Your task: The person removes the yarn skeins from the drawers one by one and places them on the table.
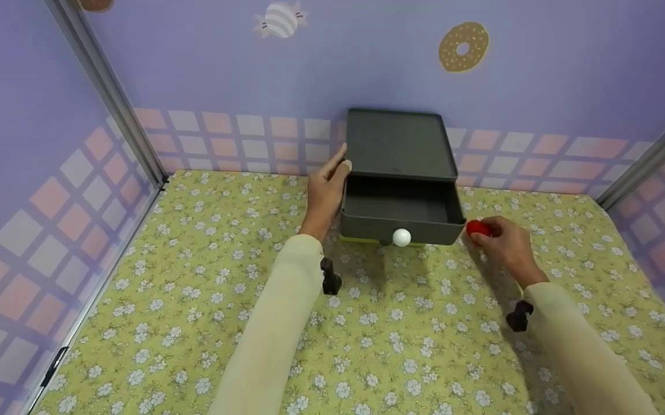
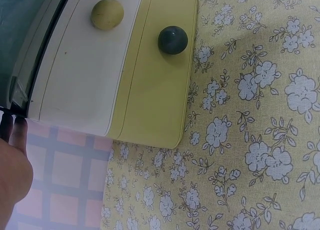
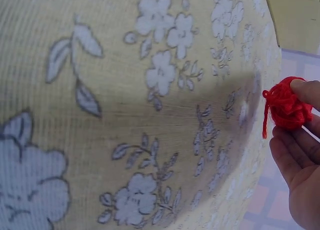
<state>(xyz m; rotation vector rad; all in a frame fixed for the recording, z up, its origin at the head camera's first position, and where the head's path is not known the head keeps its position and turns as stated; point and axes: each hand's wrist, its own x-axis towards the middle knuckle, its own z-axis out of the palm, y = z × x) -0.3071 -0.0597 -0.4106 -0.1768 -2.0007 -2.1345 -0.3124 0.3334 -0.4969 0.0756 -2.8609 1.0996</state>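
Note:
A small drawer cabinet (image 1: 393,144) stands against the back wall, its dark top drawer (image 1: 376,223) pulled out toward me. The drawer has a white knob (image 1: 401,237), and its visible inside holds nothing. In the left wrist view the lower drawers are white, with a yellowish knob (image 2: 107,14), and yellow, with a dark knob (image 2: 173,40). My left hand (image 1: 327,190) rests against the cabinet's left side near the top, fingers extended. Right of the drawer's front corner, my right hand (image 1: 505,241) pinches a ball of red yarn (image 3: 290,104) between thumb and fingers; a short loose strand hangs from it.
A yellow flowered cloth (image 1: 286,346) covers the table. Purple walls with pink and white squares (image 1: 249,125) rise at the back and sides, joined by grey metal posts (image 1: 108,86). Each wrist wears a small black camera mount (image 1: 330,278).

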